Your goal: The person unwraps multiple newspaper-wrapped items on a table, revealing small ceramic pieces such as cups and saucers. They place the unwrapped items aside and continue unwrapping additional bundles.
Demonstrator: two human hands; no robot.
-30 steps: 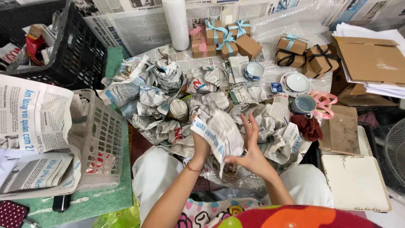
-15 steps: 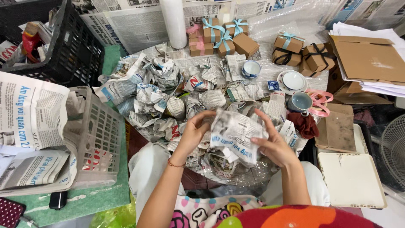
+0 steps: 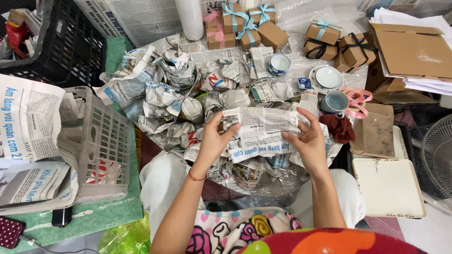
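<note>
Two hands [image 3: 214, 141] [image 3: 310, 141], one newspaper sheet [image 3: 263, 131]

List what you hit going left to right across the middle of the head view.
Grey plastic basket → left hand → newspaper sheet held between both hands → right hand → dark red cloth → white tray.

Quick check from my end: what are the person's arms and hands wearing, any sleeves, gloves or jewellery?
Both forearms are bare, with no sleeves showing and no gloves. The left hand has a thin red string bracelet at the wrist. The right hand shows no bracelet or watch. I can make out no rings, though the fingers are small in this view.
</note>
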